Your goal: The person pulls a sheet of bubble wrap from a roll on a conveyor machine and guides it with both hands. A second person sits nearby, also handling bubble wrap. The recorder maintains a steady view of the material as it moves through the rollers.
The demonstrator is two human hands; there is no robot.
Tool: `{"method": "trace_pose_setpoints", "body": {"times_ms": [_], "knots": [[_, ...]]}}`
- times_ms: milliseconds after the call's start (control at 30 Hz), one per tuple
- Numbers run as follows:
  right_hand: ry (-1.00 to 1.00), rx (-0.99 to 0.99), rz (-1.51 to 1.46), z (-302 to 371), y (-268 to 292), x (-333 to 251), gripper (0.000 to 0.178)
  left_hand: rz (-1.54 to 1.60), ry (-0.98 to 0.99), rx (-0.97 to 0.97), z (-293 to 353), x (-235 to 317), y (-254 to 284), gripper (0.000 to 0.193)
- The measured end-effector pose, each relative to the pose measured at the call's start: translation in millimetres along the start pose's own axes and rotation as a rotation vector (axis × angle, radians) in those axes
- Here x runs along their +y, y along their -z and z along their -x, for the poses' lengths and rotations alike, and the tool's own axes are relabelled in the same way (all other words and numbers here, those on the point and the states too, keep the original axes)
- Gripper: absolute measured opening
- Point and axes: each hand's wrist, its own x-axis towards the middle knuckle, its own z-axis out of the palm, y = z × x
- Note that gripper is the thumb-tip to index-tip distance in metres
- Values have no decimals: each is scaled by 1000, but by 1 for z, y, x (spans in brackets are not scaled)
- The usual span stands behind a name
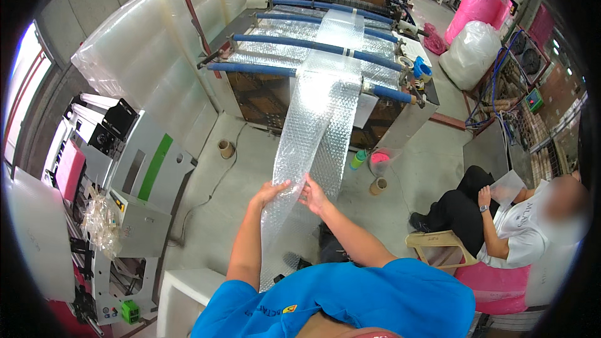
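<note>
A long strip of clear bubble wrap (318,103) comes down toward me over the blue rollers of a machine (263,71). It hangs in two overlapping layers, the nearer one narrowing toward my hands. My left hand (270,193) grips its left edge, thumb on top and the other fingers partly hidden behind the film. At the opposite edge my right hand (315,196) pinches the film between thumb and fingers. Below both hands the strip continues down past my left forearm toward the floor.
Large wrapped white rolls (156,44) stand left of the machine, above a grey-and-green machine (144,169). Cardboard cores (226,148), a green bottle (358,159) and a pink-filled bucket (379,159) are on the floor. A seated person (501,219) at right holds a translucent sheet.
</note>
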Motion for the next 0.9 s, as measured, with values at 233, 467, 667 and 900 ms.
{"method": "trace_pose_setpoints", "body": {"times_ms": [233,467,667,900], "knots": [[387,169,433,45,-13,7,19,-307,44,449,-4,-30,9,80],[762,754,831,29,70,53,30,-173,13,333,17,-81,11,60],[305,291,356,18,85,41,34,-166,89,315,12,-106,10,62],[267,416,563,17,99,64,23,-315,69,423,15,-141,-2,72]]}}
